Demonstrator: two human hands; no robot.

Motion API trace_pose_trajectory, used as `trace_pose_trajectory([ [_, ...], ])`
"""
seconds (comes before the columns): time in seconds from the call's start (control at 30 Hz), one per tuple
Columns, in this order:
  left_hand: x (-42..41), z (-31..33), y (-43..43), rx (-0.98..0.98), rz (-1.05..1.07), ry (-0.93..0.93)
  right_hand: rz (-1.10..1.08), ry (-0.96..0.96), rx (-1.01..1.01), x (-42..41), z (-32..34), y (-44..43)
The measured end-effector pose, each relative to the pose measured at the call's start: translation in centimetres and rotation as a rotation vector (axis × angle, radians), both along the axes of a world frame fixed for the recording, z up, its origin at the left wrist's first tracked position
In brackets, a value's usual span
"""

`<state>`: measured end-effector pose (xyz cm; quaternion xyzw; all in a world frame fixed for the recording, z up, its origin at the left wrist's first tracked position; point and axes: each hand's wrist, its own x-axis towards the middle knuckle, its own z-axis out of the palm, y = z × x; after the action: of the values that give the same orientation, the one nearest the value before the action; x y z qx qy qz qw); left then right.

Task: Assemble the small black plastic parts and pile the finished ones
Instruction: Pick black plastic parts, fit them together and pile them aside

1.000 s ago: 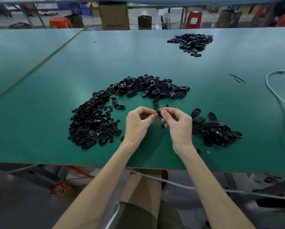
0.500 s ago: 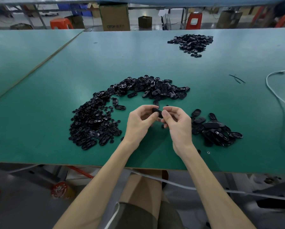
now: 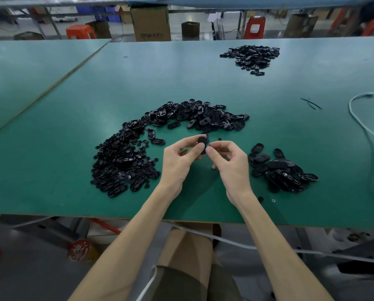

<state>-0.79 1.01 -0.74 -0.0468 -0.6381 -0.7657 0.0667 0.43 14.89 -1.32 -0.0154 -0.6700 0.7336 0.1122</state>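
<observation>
Both forearms come up from 6 o'clock on my feed and angle in over the green table [image 3: 51, 181], so the left hand [image 3: 179, 161] and right hand [image 3: 231, 168] meet knuckles-out. The left thumb and curled fingers are clamped on a small black part [image 3: 202, 144], and the right thumb and forefinger nip its right edge. From the hands, the loose parts [image 3: 125, 161] sit at 9 o'clock, another heap [image 3: 196, 116] at 12, and a smaller pile [image 3: 283, 170] at 3.
</observation>
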Motion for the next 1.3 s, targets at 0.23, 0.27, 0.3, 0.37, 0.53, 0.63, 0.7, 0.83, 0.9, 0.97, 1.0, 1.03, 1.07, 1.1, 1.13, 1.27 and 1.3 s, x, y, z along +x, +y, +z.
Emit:
trace_pose_trajectory([
  [0.23, 0.05, -0.09, 0.24, -0.099, -0.087, 0.013, -0.003, 0.006, -0.032, 0.04, 0.19, 0.05],
  [0.27, 0.05, -0.09, 0.23, -0.097, -0.089, 0.01, -0.004, 0.001, -0.033, 0.04, 0.18, 0.06],
  [0.3, 0.06, -0.08, 0.2, -0.098, -0.084, 0.007, -0.007, -0.004, -0.036, 0.06, 0.14, 0.08],
  [0.37, 0.09, -0.13, 0.16, -0.104, -0.079, 0.012, -0.017, -0.003, -0.042, 0.14, 0.13, 0.12],
  [0.53, 0.29, -0.17, 0.25, -0.139, -0.073, 0.046, -0.047, 0.007, -0.071, 0.16, 0.2, 0.16],
  [0.63, 0.29, -0.13, 0.21, -0.137, -0.078, 0.036, -0.045, 0.003, -0.07, 0.19, 0.17, 0.17],
  [0.7, 0.27, -0.16, 0.18, -0.135, -0.079, 0.03, -0.04, 0.0, -0.067, 0.21, 0.18, 0.19],
  [0.83, 0.3, -0.05, 0.23, -0.15, -0.078, 0.024, -0.041, -0.007, -0.05, 0.2, 0.12, 0.2],
  [0.9, 0.31, 0.04, 0.32, -0.161, -0.073, 0.027, -0.043, -0.01, -0.041, 0.17, 0.16, 0.24],
  [0.97, 0.31, 0.06, 0.39, -0.168, -0.062, 0.031, -0.042, -0.012, -0.034, 0.15, 0.17, 0.26],
  [1.0, 0.29, 0.02, 0.42, -0.171, -0.056, 0.031, -0.042, -0.013, -0.029, 0.16, 0.14, 0.24],
  [1.03, 0.27, -0.04, 0.44, -0.174, -0.051, 0.03, -0.042, -0.016, -0.024, 0.17, 0.1, 0.21],
  [1.07, 0.27, -0.11, 0.46, -0.179, -0.047, 0.03, -0.041, -0.018, -0.021, 0.15, 0.06, 0.2],
  [1.1, 0.27, -0.17, 0.49, -0.187, -0.042, 0.03, -0.041, -0.022, -0.018, 0.14, 0.04, 0.2],
  [1.13, 0.23, -0.18, 0.5, -0.197, -0.036, 0.029, -0.041, -0.025, -0.018, 0.09, 0.04, 0.2],
  [1.27, 0.03, -0.16, 0.51, -0.22, -0.023, 0.022, -0.041, -0.037, -0.011, 0.02, -0.02, 0.18],
  [1.3, 0.01, -0.15, 0.53, -0.227, -0.021, 0.026, -0.042, -0.039, -0.007, 0.02, -0.05, 0.16],
])
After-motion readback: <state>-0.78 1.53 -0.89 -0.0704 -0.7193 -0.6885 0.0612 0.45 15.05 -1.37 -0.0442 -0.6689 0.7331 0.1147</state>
